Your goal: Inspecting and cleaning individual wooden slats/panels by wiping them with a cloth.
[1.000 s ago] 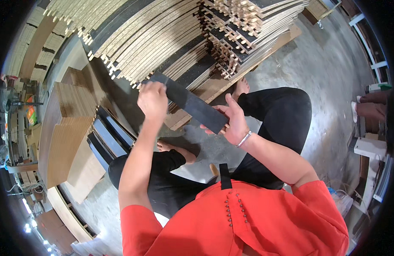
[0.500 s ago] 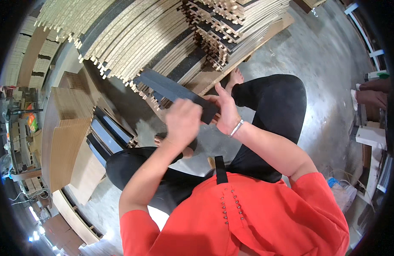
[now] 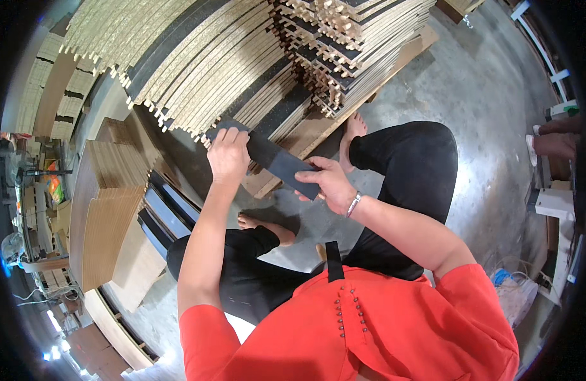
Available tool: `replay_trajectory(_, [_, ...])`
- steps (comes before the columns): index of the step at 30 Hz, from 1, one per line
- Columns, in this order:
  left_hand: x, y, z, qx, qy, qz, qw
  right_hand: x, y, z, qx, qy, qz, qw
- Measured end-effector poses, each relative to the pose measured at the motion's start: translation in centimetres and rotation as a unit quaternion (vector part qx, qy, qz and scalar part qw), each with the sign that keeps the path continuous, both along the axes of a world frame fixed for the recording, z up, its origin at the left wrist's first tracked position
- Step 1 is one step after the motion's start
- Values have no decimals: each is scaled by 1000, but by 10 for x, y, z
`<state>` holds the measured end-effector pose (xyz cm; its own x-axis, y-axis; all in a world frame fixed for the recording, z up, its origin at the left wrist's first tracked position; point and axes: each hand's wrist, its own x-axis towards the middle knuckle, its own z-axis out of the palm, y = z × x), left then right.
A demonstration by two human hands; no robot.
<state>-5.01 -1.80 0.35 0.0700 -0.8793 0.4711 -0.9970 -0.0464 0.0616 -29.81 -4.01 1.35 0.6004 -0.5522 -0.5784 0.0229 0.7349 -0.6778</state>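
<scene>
Black on its long upper face, one narrow board (image 3: 277,160) slants just beside the lower edge of one big stack of boards (image 3: 197,70) with pegs, too many to count, near two bare feet (image 3: 267,230). One right hand (image 3: 331,184), with one silver-coloured bracelet (image 3: 353,204) at its wrist, is closed on the nearer end, thumb on top and fingers partly hidden beneath. One left hand (image 3: 228,152) curls narrowly at the farther end, touching it, though whether it grips I cannot tell.
</scene>
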Motion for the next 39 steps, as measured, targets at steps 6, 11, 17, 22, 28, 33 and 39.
replay_trajectory(6, [58,5,12,-41,102,230,967,6,11,-1,-496,218,66,838])
replay_trajectory(11, [36,33,26,-91,248,205,942,2,5,-6,-272,187,97,939])
replay_trajectory(17, [-94,63,49,-38,154,-140,977,-2,0,11,156,-58,87,982])
replay_trajectory(22, [-54,16,21,-36,89,-48,994,-4,-1,7,169,-82,87,978])
replay_trajectory(28, [-9,-19,6,-21,58,70,996,-3,-4,3,167,-113,85,976])
replay_trajectory(33, [-90,23,39,25,128,-167,977,-5,-3,-2,169,-99,76,978])
replay_trajectory(39, [16,-34,4,2,118,149,982,-2,-3,11,173,-100,26,980])
